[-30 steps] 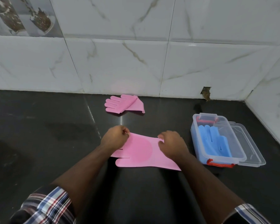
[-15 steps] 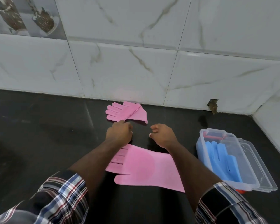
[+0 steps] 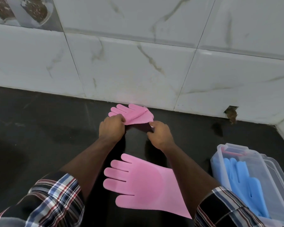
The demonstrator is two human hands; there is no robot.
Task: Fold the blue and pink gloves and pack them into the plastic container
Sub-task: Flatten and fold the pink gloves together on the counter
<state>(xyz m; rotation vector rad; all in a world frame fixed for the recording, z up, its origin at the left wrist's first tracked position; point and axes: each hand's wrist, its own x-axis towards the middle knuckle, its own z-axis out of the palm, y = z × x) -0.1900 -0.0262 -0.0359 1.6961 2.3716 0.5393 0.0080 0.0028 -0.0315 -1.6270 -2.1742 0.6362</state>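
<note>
Sleeve (image 3: 52, 200) in plaid sits at the near left, well behind the left grip. The left hand (image 3: 111, 126) reaches toward the wall, its fingers curled onto the near left edge of the folded pink glove (image 3: 134, 114), apparently pinching it; that hold looks meant to draw the glove back from the wall. Just right of this grip the right hand (image 3: 160, 134) meets the glove's near right corner, with a bit of pink showing at its fingertips (image 3: 152, 124); whether it truly pinches the corner cannot be told. With both hands on one edge, the soft piece would probably keep its fold as it slides. Behind both grips, between the forearms, the flat pink glove (image 3: 143, 182) lies spread palm up on the dark table (image 3: 39, 128), likely left there as a base for stacking or still waiting for its fold. Well to the right of the right grip stands the plastic container (image 3: 223, 163), open, with the blue gloves (image 3: 246, 182) already inside and its lid (image 3: 279, 171) beside it.
</note>
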